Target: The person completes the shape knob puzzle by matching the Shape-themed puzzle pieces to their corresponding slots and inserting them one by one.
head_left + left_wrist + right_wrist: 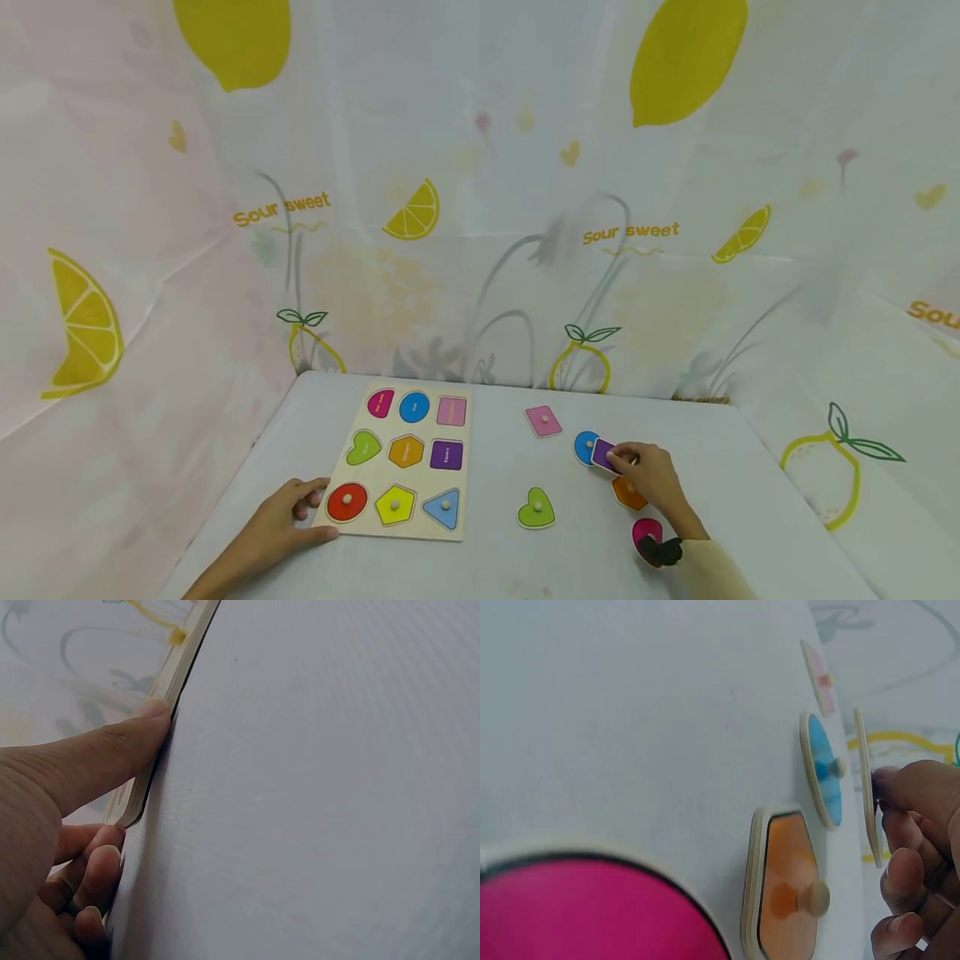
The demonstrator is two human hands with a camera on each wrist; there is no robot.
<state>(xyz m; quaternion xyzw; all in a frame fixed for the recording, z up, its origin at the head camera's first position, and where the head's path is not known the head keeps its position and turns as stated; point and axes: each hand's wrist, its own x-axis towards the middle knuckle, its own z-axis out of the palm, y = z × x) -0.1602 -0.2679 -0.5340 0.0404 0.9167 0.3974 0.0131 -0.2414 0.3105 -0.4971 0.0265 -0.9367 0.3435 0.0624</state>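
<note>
My left hand (pixel 288 517) holds the near left corner of a wooden shape puzzle board (pixel 382 473), the thumb on its near edge and curled fingers at its left side. Between my right thumb and fingers a purple square puzzle piece (pixel 602 456) is pinched. My right hand (pixel 658 479) keeps this piece raised off the table, as the right wrist view shows with the piece edge-on (pixel 866 787). Below it lie a blue round piece (pixel 821 769) and an orange hexagon piece (pixel 791 881). The board's near row holds a red circle (pixel 347 502), yellow pentagon (pixel 395 505) and blue triangle (pixel 444 508), all with knobs.
A pink piece (pixel 543 421) and a green heart piece (pixel 536 508) lie right of the board. Near my right wrist is a magenta piece (pixel 647 531), partly covered by a black strap (pixel 662 551). Printed cloth (pixel 480 292) walls the white table's far side.
</note>
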